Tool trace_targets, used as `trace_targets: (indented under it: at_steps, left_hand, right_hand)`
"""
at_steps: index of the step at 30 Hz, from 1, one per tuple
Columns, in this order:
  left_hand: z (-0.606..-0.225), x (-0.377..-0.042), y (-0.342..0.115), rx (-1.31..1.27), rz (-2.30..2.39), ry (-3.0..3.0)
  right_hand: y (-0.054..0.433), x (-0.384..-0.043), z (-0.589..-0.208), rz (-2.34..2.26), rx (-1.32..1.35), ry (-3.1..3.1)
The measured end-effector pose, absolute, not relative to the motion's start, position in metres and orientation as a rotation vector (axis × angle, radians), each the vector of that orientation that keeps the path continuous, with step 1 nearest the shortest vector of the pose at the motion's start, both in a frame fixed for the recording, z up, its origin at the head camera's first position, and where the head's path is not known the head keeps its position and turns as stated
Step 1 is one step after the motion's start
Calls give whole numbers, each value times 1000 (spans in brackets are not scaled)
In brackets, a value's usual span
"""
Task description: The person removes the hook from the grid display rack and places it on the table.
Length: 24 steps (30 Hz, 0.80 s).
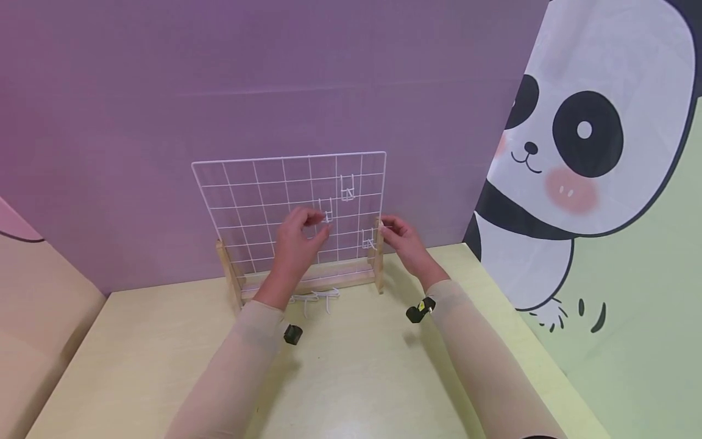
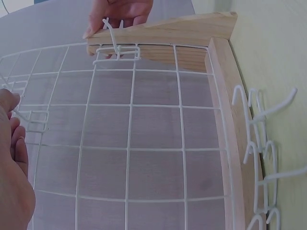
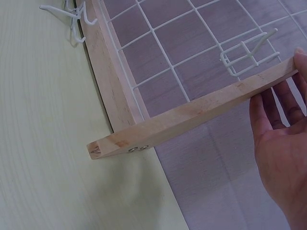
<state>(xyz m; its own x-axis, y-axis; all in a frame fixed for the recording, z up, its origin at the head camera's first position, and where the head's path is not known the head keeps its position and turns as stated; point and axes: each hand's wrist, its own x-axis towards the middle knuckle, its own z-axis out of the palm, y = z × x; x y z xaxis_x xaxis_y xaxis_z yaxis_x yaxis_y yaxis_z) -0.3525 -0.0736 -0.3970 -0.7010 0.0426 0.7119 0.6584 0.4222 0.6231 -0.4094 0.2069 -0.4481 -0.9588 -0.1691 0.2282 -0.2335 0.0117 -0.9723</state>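
Observation:
A white wire grid (image 1: 269, 195) stands upright in a wooden stand (image 1: 307, 281). Three white wire hooks hang on its right part: an upper hook (image 1: 348, 188), a middle hook (image 1: 326, 208) and a lower hook (image 3: 249, 53) beside the right post. My left hand (image 1: 298, 244) is at the middle hook, its thumb and index finger curved and apart, with the hook's prong close by in the left wrist view. With my right hand (image 1: 406, 244) I grip the upper end of the stand's right post (image 3: 206, 105), thumb in front and fingers behind.
More white hooks (image 1: 315, 296) lie on the pale wooden table (image 1: 351, 366), against the stand's front bar. Behind the stand rises a purple wall (image 1: 274, 79). A panda picture (image 1: 589, 134) covers the wall on the right.

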Motion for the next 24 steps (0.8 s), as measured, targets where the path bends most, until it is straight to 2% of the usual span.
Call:
trace_targets:
  at_steps: [24]
  left_hand:
    - [-397, -359, -71, -657, -1220, -1912]
  right_hand:
    - [208, -411, -450, 2152, 455, -2190]
